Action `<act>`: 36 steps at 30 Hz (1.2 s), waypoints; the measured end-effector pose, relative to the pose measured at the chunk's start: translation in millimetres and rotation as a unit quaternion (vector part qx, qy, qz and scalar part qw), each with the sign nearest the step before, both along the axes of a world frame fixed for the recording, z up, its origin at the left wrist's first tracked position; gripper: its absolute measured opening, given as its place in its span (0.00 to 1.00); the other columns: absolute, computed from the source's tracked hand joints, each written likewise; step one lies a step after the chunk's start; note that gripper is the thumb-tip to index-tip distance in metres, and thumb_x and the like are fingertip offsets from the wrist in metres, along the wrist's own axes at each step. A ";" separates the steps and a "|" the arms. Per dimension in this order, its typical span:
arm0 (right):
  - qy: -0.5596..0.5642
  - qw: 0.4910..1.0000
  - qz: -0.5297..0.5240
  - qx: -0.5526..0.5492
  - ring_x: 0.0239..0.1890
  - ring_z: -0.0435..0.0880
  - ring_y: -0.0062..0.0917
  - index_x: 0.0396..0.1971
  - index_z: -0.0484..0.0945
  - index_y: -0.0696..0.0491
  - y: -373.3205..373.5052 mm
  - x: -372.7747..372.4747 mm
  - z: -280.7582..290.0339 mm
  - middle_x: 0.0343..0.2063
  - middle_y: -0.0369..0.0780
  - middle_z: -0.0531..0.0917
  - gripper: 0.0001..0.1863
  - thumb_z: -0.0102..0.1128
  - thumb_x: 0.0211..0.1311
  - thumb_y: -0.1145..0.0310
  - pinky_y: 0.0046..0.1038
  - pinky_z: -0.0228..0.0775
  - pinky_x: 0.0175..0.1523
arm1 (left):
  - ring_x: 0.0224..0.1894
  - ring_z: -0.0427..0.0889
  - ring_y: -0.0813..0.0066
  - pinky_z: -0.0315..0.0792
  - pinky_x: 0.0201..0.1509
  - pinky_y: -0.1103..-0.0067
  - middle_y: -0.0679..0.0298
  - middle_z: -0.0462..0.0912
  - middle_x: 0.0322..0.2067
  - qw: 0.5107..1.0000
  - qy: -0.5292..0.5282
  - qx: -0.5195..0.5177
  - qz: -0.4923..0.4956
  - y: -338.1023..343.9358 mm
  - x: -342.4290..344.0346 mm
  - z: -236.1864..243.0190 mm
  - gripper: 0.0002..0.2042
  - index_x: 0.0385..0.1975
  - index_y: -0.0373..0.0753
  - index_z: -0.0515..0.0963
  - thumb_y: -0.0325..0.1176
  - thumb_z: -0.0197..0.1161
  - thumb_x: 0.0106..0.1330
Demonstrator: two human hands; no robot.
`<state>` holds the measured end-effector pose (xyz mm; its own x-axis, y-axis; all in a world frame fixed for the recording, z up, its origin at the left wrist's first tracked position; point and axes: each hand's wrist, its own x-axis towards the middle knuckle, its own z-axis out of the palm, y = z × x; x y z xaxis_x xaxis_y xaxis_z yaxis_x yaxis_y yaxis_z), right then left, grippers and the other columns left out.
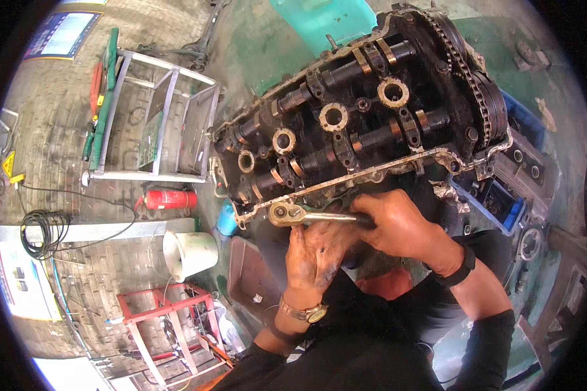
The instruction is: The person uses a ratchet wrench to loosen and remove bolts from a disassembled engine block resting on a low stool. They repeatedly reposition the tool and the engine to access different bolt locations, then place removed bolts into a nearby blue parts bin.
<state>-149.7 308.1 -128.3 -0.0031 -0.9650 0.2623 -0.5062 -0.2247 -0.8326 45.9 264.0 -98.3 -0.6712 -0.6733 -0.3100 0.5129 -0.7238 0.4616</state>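
Observation:
A ratchet wrench (319,216) with a round metal head and dark grip lies across in front of me, just below the near edge of a dark, oily engine cylinder head (352,156). My right hand (398,225) is closed around its grip end. My left hand (316,254), grimy at the knuckles, is closed at the wrench with its thumb by the round head; its fingertips are hidden behind the handle. Camshafts, round tube openings and a timing chain (466,78) at the right end show on the cylinder head.
Blue trays (502,202) with metal parts lie right of the engine. A teal bin (319,23) stands beyond it. To the left are a metal cart (156,176), a red fire extinguisher (169,199), a white bucket (192,254), a red rack (166,306) and a coiled black cable (45,234).

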 end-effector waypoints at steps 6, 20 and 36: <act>-0.060 0.998 0.012 -0.015 0.31 0.83 0.50 0.36 0.79 0.53 4.4 -2.0 12.5 0.24 0.50 0.83 0.15 0.71 0.48 0.67 0.45 0.76 0.36 | 0.66 0.69 0.47 0.61 0.72 0.56 0.42 0.69 0.63 0.981 -0.136 -0.130 -0.042 10.3 3.4 18.4 0.29 0.65 0.23 0.61 0.46 0.42 0.79; -0.128 0.955 -0.092 -0.250 0.27 0.86 0.34 0.31 0.80 0.57 33.7 -48.0 68.0 0.27 0.45 0.85 0.16 0.77 0.41 0.78 0.29 0.78 0.34 | 0.41 0.79 0.75 0.73 0.49 0.79 0.61 0.82 0.41 0.637 -0.469 -0.544 0.280 -69.5 31.2 60.2 0.08 0.42 0.31 0.78 0.29 0.60 0.71; -0.242 0.713 -0.658 -0.008 0.24 0.68 0.14 0.39 0.79 0.57 250.2 -168.1 -70.7 0.27 0.31 0.78 0.09 0.67 0.60 0.73 0.18 0.56 0.26 | 0.55 0.72 0.54 0.63 0.64 0.64 0.48 0.71 0.52 0.497 -0.610 -0.553 0.275 -154.7 49.2 11.7 0.23 0.54 0.28 0.70 0.37 0.65 0.67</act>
